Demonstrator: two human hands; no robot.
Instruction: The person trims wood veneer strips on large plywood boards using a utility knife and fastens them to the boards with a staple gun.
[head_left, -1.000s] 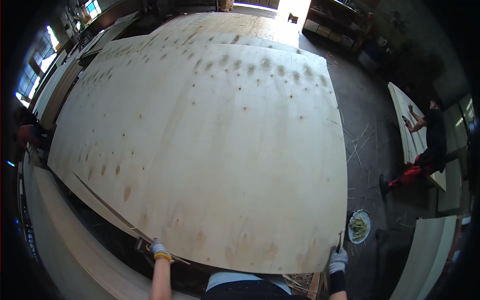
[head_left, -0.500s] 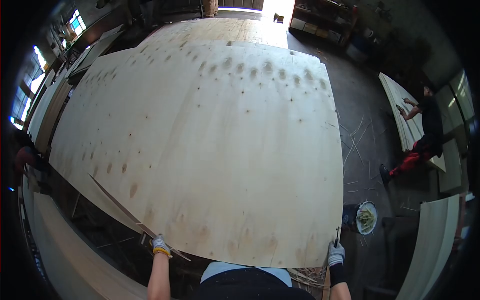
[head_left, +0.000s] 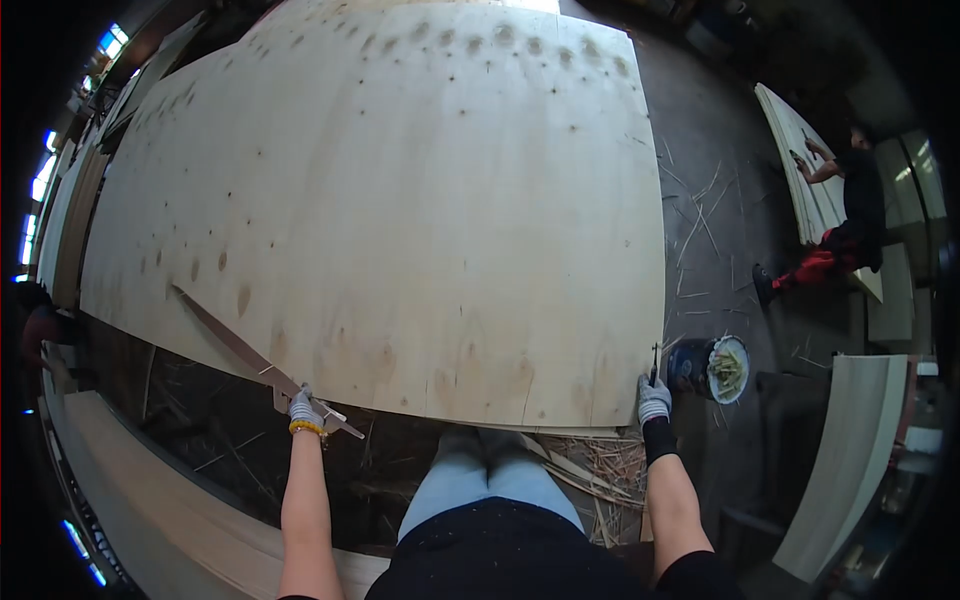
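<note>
A large pale wooden sheet (head_left: 450, 220) with dark knots lies in front of me. At its near left edge, my left hand (head_left: 305, 408), in a white glove with a yellow band at the wrist, is closed around a long thin strip of wood (head_left: 225, 333) that slants up and left over the sheet. My right hand (head_left: 654, 400), also gloved, is closed on a slim dark tool (head_left: 655, 366) that points upward at the sheet's near right corner. The tool's exact kind cannot be made out.
A bucket (head_left: 727, 369) holding wood scraps stands right of the sheet. Loose strips (head_left: 700, 215) litter the floor. One person (head_left: 862, 200) works at a stack of boards (head_left: 805, 175) on the right; another (head_left: 45, 335) is at the far left. Curved panels (head_left: 845, 455) stand at lower right.
The view has tilted down, so the sheet and both hands appear higher and my legs show. My left hand still holds the strip, and my right hand keeps the tool near the corner.
</note>
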